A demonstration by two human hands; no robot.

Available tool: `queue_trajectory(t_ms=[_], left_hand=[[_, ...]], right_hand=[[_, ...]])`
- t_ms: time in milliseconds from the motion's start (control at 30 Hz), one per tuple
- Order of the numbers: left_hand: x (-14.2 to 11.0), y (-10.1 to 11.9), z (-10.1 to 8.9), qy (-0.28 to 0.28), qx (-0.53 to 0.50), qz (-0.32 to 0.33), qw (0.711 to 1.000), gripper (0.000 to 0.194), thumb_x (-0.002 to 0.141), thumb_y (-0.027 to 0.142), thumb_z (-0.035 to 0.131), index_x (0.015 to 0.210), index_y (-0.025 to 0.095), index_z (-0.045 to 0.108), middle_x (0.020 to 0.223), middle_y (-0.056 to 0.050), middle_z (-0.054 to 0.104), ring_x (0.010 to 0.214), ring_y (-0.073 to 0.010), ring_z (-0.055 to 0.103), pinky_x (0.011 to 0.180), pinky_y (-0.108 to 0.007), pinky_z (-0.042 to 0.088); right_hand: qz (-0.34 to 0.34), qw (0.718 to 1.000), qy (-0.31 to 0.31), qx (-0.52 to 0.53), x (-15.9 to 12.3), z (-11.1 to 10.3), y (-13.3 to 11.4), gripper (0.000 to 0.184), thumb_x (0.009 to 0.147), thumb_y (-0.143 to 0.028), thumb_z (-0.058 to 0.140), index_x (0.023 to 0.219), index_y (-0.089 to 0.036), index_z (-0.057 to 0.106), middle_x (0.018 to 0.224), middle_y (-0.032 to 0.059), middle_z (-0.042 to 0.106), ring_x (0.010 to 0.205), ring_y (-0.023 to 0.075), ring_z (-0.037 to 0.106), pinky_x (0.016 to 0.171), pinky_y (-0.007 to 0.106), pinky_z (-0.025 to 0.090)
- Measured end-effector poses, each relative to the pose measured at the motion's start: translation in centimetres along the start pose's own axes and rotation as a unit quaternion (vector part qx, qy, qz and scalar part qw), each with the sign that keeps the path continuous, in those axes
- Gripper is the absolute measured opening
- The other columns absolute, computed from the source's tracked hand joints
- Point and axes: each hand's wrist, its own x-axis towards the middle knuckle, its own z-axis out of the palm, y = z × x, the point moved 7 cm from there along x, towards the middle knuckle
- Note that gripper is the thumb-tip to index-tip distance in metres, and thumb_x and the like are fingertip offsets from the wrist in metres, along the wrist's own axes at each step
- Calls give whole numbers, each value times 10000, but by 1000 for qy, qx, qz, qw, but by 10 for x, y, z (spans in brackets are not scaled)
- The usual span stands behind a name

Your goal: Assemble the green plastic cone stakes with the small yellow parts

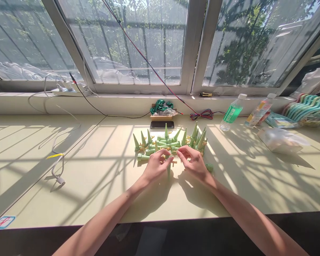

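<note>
Across the lower frame runs one pale table (96, 188). Two hands meet at centre: the left hand (156, 165) pinches one cone (169, 170), point down; the right hand (193, 164) has its fingertips nearly together, any hold unclear. Two bottles (231, 113) stand right of centre, one box (163, 116) and one phone (162, 124) above the cones. Those are matte light green, slender, too crowded to count, three upright leftmost, with small orange bits (174, 162).
</note>
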Motion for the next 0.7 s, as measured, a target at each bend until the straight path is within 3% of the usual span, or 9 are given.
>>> queue_trajectory(t_ms=[200,500,700], left_hand=[[1,-2,-6,33,-60,-25,997,272,872,435,676,863,173,605,759,-10,637,490,-100,574,412,-204,473],[2,-7,-6,36,-170,-92,980,289,851,451,695,923,192,586,691,35,591,358,-53,470,321,-181,354],[2,-7,-6,48,-182,-101,977,285,842,445,705,903,194,584,619,56,549,341,-50,428,311,-179,323]], right_hand=[[0,1000,18,3,1,-4,-2,186,974,-351,564,916,-200,657,832,52,699,748,197,668,700,325,569],[1,999,28,22,0,-6,4,177,975,-351,557,943,-203,647,810,52,667,701,193,637,617,309,535],[-4,999,18,32,0,-5,3,179,979,-352,548,952,-203,644,810,50,655,690,186,624,614,308,531]])
